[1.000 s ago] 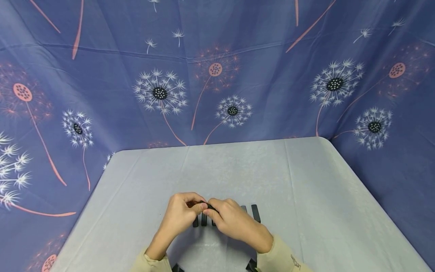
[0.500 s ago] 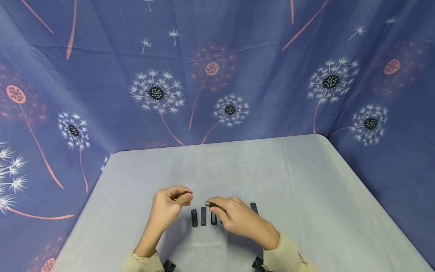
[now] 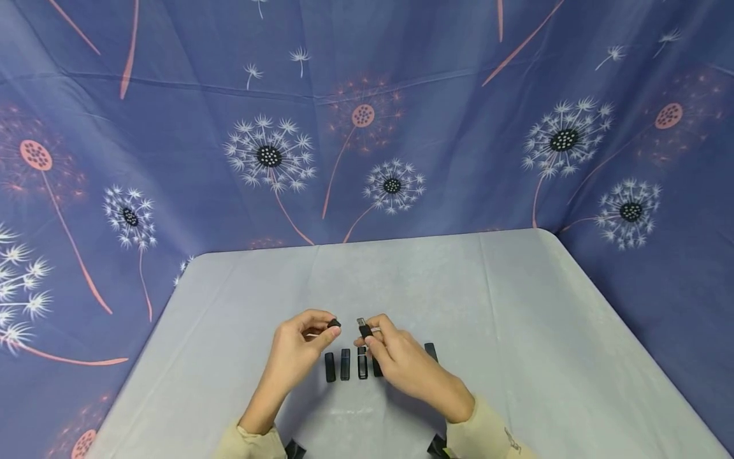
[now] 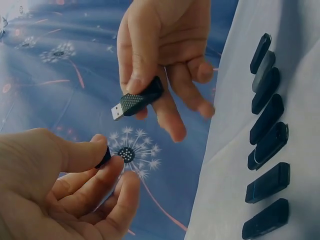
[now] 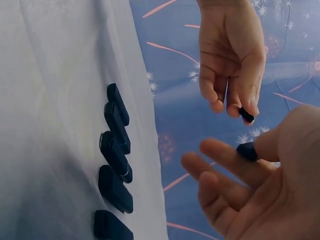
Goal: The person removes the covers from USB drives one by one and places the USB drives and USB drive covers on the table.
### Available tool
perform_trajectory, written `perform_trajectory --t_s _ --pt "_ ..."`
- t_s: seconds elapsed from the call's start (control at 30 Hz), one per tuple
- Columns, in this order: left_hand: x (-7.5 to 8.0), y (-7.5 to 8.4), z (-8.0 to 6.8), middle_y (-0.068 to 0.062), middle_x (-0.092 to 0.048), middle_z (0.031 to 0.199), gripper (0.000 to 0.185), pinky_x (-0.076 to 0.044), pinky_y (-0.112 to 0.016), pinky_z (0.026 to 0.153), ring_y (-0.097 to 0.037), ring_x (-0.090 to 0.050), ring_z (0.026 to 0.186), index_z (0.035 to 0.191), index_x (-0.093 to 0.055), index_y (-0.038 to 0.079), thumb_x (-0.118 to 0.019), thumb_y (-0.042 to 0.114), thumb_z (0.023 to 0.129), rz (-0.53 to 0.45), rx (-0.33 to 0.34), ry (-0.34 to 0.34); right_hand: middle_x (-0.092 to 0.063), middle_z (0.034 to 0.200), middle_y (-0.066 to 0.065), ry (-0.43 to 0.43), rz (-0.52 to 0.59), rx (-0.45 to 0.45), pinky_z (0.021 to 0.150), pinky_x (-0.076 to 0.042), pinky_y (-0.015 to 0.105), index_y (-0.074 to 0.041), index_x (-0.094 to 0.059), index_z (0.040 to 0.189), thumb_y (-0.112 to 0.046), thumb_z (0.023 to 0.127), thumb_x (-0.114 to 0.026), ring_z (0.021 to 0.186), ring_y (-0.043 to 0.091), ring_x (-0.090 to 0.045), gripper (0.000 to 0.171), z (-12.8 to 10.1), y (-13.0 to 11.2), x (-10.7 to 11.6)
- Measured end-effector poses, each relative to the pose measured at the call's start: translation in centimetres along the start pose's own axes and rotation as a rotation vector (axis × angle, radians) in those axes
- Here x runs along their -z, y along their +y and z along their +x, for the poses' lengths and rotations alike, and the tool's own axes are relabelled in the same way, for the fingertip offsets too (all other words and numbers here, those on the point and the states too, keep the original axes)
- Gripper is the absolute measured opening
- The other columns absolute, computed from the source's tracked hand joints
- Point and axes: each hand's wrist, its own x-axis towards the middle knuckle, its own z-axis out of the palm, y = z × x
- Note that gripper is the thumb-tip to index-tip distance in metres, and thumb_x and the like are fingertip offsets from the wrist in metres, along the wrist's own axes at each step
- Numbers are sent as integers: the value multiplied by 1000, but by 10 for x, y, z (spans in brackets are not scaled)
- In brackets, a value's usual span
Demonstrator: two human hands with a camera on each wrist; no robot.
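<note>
Between the thumb and fingers of my right hand [image 3: 407, 364] is a black USB flash drive [image 4: 137, 102], its metal plug [image 4: 117, 111] bare and a dotted texture on its body. My left hand [image 3: 294, 354] pinches a small black cap [image 5: 246, 115], mostly covered by the fingertips. A short gap separates cap and plug, and both hands are raised above the table. Below them, several dark USB drives [image 3: 345, 364] lie side by side in a row. In the head view the right hand hides part of that row.
A pale grey cloth covers the table [image 3: 401, 280]. Behind and beside it hangs a blue curtain [image 3: 459, 159] with dandelion prints. Black straps [image 3: 438, 446] show near the sleeves at the bottom edge.
The hands were together at the drive, then parted, baring the metal plug. Since then the right hand has turned the plug upward, and the left has come slightly back toward it.
</note>
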Motion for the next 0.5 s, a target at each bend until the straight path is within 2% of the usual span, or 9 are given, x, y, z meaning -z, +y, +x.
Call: perform_trajectory --t_s 0.1,0.27,0.33,0.5 --pt "-3 1 1 6 -75 91 14 -59 -26 80 -11 -72 88 101 -78 16 -84 15 87 3 -7 -11 -75 118 6 20 35 -36 77 -58 30 -11 -54 121 -21 111 -47 99 21 -73 16 -1 1 -1" --pt "-8 1 3 7 -75 87 14 -59 -27 77 -11 -72 86 97 -80 19 -85 14 86 -7 -34 -12 -70 104 -2 114 64 -140 72 -55 24 -13 -71 110 -15 103 -62 90 11 -65 11 -2 0 -2" --pt "-10 0 4 7 -74 86 16 -59 -27 76 -11 -71 85 100 -81 19 -85 13 85 -12 -44 -8 -68 100 -4 153 59 -153 72 -55 24 -13 -74 106 -13 100 -66 87 8 -63 10 -1 0 -2" --pt "-18 -2 7 6 -74 86 16 -59 -26 76 -11 -71 85 101 -79 17 -84 12 86 -14 -63 -15 -69 93 -2 202 91 -187 71 -56 23 -9 -73 109 -8 97 -70 82 8 -64 13 0 4 0"
